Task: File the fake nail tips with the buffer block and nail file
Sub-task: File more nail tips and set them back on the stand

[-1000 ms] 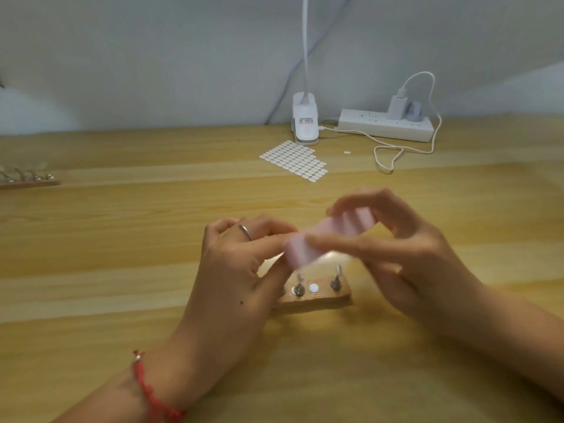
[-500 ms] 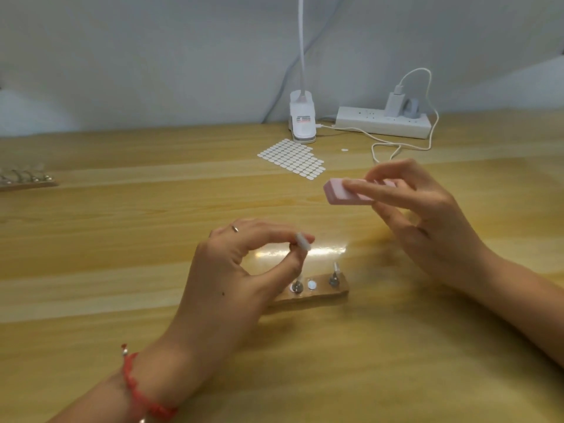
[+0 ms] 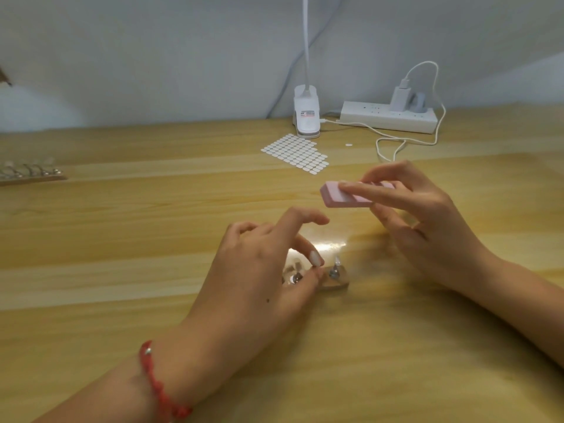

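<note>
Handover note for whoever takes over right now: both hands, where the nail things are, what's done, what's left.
Left hand pinches a white nail tip just above the wooden stand.
Right hand grips the pink buffer block, raised off the table and touching no tip.
Done: too blurred to tell how far this tip is filed.
Left: probably seat the tip on the stand, then keep buffing. No nail file is in view.

One head-worn view — looking forward and down, close over the table (image 3: pixel 122 227), wall (image 3: pixel 152 56) behind.
</note>
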`<state>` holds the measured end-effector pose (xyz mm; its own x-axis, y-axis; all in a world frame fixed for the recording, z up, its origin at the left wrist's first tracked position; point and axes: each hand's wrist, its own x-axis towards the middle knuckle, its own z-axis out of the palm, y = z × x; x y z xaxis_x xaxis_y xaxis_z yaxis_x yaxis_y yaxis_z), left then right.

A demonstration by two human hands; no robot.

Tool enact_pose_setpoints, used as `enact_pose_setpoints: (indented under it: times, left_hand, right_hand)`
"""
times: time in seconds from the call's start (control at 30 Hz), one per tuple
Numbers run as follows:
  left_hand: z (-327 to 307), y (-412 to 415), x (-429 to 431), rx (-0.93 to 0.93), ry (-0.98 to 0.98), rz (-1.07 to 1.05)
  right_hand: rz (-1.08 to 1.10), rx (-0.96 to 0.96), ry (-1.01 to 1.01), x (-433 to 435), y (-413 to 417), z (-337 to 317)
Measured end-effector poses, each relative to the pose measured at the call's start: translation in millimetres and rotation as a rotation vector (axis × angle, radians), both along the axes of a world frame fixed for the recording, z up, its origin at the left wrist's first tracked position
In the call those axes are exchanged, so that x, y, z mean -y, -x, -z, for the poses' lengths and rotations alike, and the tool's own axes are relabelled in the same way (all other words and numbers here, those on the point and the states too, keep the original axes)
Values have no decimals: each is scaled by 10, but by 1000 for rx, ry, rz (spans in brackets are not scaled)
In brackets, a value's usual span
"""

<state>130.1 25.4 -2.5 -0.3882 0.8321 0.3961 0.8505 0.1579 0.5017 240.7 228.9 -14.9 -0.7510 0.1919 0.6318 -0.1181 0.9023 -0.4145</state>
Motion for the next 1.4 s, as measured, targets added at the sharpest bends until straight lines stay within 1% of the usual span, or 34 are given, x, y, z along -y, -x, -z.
enact_pose_setpoints:
  times: [0.3,0.47,0.6,0.63,0.73,0.77,0.83,0.9,0.97,1.0,1.1,1.2,1.33,1.4]
  left_hand:
    - [-40,20,-111,-65,105,-37]
    - [-37,-15,-208,-70,70,-28]
    - [-30,-75,-230,-198,11,-5]
    - [-35,-83,-226,-167,-33,5]
    - [-64,-17,-172,77,-230,45]
    - [-60,22,-143,122,-283,45]
    - [-35,84,-86,154,-343,10]
    - [5,122,-60,163,-343,-18]
    - [46,138,-51,111,-319,-15]
    - [59,145,-50,73,-316,-14]
    - [56,165,-52,44,-333,-15]
    - [63,170,-44,-6,-315,3]
    - [60,198,-46,-46,-314,-23]
    - [62,192,-55,-68,-330,3]
  right_hand:
    - [-16,-13,-14,-18,8,6]
    - [-15,-16,-18,-28,-1,7]
    - [-20,-4,-26,-19,-3,2]
    - [-23,-5,-27,-11,-11,-1]
    - [-5,-40,-14,-15,-34,-39]
    - [-4,-55,-14,-10,-36,-59]
    - [-40,-76,-44,87,-23,-82]
    - [-133,-80,-100,261,-12,-69]
    - [-196,-75,-169,343,-15,-80]
    - [-190,-75,-189,329,-20,-96]
    - [-120,-74,-190,322,-28,-87]
    - [-164,-50,-236,372,-16,-41]
    - [-106,-53,-209,342,-4,-64]
    - [-160,-33,-234,381,7,-45]
